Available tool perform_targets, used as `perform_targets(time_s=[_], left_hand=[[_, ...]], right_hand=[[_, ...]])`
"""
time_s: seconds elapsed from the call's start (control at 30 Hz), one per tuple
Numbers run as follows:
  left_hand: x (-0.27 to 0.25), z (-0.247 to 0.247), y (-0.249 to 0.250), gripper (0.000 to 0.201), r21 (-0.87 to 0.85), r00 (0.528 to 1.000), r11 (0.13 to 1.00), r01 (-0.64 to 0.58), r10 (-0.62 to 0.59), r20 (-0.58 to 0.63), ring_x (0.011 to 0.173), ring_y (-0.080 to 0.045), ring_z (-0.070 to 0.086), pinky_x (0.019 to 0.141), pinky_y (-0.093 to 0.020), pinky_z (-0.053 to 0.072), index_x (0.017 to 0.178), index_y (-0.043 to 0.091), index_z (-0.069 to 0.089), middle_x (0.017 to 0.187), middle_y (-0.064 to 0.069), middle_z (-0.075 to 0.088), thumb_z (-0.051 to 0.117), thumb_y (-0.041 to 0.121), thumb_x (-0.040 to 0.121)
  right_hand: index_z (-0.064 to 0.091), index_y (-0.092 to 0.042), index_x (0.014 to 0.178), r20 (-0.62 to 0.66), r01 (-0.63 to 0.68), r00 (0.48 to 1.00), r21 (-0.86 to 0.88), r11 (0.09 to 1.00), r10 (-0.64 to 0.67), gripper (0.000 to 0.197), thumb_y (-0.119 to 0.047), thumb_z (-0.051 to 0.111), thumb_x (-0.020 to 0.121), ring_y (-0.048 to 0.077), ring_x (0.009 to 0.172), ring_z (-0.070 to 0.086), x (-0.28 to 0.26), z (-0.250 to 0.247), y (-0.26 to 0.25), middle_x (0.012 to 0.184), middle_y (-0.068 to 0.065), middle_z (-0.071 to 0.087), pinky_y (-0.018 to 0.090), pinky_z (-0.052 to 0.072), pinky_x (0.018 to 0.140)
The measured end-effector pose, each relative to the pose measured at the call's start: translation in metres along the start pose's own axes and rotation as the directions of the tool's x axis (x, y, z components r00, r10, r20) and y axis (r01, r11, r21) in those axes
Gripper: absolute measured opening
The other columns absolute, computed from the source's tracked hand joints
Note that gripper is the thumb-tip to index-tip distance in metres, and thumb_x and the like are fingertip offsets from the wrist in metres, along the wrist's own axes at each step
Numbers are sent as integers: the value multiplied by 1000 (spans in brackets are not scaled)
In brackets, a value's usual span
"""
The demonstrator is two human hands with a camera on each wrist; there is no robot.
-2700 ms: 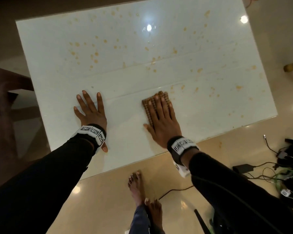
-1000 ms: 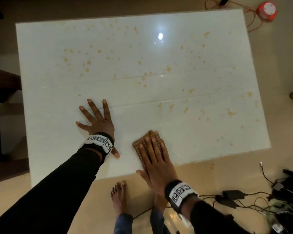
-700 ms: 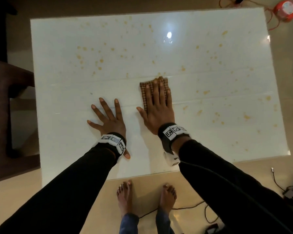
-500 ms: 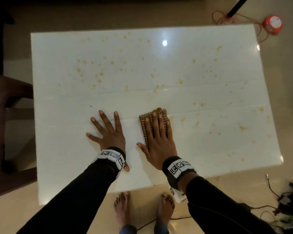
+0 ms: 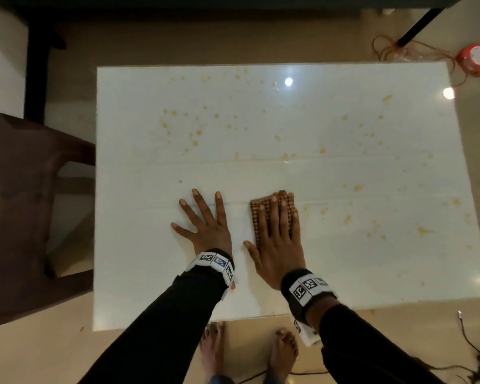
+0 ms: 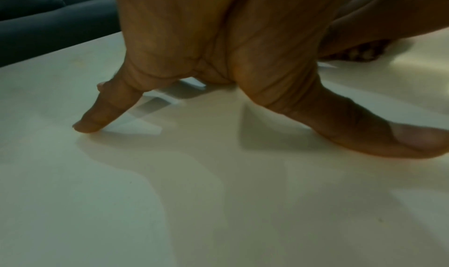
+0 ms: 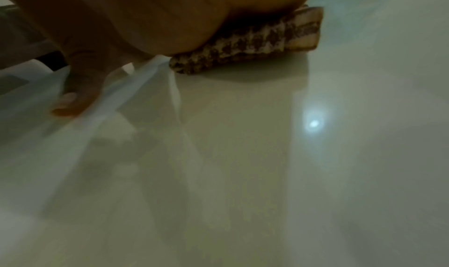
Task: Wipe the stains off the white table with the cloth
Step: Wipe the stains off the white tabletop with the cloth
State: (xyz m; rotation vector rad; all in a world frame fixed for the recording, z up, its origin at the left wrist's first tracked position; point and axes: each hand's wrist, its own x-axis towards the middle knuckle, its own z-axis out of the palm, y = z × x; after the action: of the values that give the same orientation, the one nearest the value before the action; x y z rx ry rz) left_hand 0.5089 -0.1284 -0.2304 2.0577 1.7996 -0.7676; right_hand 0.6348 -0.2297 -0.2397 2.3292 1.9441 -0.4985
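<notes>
A glossy white table (image 5: pixel 344 267) fills the head view, dotted with orange-brown stains (image 5: pixel 194 134) across its far half and right side. A folded brown checked cloth (image 5: pixel 257 214) lies near the table's middle, and my right hand (image 5: pixel 277 234) presses flat on it with straight fingers. In the right wrist view the cloth (image 7: pixel 255 40) is squeezed under the palm. My left hand (image 5: pixel 205 223) rests flat and spread on the bare table just left of the cloth, holding nothing. Its fingers (image 6: pixel 102 110) touch the table (image 6: pixel 218 204) in the left wrist view.
A dark brown chair (image 5: pixel 25 203) stands against the table's left edge. On the floor beyond the far right corner lie a red round object (image 5: pixel 475 59) and tangled orange cord. Cables (image 5: pixel 477 353) trail on the floor at the near right. My bare feet (image 5: pixel 283 353) stand at the near edge.
Over the last second my right hand slid the cloth away from the near edge, up the table and back toward me. The left hand stayed planted flat.
</notes>
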Motion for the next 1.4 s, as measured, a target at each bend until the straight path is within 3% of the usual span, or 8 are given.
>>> perform_targets(time_s=[0.2, 0.47, 0.57, 0.77, 0.97, 1.13, 1.3, 1.4], left_hand=[[2, 4, 4, 146, 48, 999, 999, -1, -1, 50, 144, -63, -18, 103, -86, 13, 152, 15, -37, 155, -36, -35, 87, 31, 77], [2, -2, 2, 159, 72, 995, 997, -13, 5, 99, 142, -65, -19, 105, -84, 17, 146, 11, -45, 151, -37, -39, 92, 33, 70], [1, -4, 4, 171, 116, 992, 993, -15, 0, 130, 142, -65, -19, 104, -85, 13, 146, 10, -45, 152, -38, -38, 97, 36, 55], [3, -4, 3, 153, 65, 995, 998, -10, 4, 102, 143, -63, -21, 105, -84, 15, 149, 14, -41, 153, -35, -39, 91, 28, 73], [-10, -31, 4, 204, 97, 961, 995, -8, -19, 277, 140, -65, -25, 106, -82, 13, 135, 9, -56, 144, -38, -47, 97, 54, 7], [-14, -36, 3, 206, 106, 963, 994, -26, -3, 269, 141, -64, -24, 108, -81, 17, 134, 10, -56, 144, -38, -47, 96, 55, 3], [-15, -35, 5, 208, 128, 967, 992, -18, -15, 254, 142, -63, -23, 108, -81, 18, 136, 11, -55, 146, -37, -45, 93, 56, -2], [-17, -38, 6, 208, 134, 970, 991, -17, -16, 241, 143, -63, -22, 108, -80, 19, 134, 11, -56, 147, -37, -45, 95, 56, -1]], right_hand=[[6, -8, 170, -49, -90, 995, 32, 995, 91, 84, -62, 16, 106, 41, 165, -3, 95, -24, 7, 177, 23, -4, 62, 9, 132], [14, -5, 169, 53, 24, 998, 4, 1000, -24, 79, -57, 21, 110, 42, 165, 3, -101, 22, 2, 177, 24, 1, 65, 28, 126], [14, -6, 169, 34, 30, 999, 8, 1000, -31, 79, -58, 19, 110, 42, 165, 2, -84, 22, 15, 177, 24, 2, 64, 24, 127], [5, -8, 170, -48, -188, 980, 93, 978, 193, 83, -62, 12, 108, 41, 165, -6, 20, -7, 13, 177, 23, -7, 62, 10, 131], [4, -10, 171, 15, 8, 1000, 9, 1000, -9, 85, -56, 40, 109, 42, 165, 0, -134, 34, 6, 178, 22, -5, 63, 18, 129], [7, -12, 171, 35, 109, 994, -42, 993, -107, 77, -56, 28, 111, 39, 165, 5, -139, 40, 37, 178, 19, -4, 63, 25, 127], [4, -9, 170, -59, -293, 952, 102, 951, 300, 79, -58, 20, 110, 39, 166, -4, -91, 24, 37, 178, 20, -4, 58, 6, 134], [2, -9, 170, -26, -128, 991, 40, 991, 129, 80, -58, 23, 111, 40, 165, -4, -126, 37, 25, 178, 21, -5, 62, 14, 132]])
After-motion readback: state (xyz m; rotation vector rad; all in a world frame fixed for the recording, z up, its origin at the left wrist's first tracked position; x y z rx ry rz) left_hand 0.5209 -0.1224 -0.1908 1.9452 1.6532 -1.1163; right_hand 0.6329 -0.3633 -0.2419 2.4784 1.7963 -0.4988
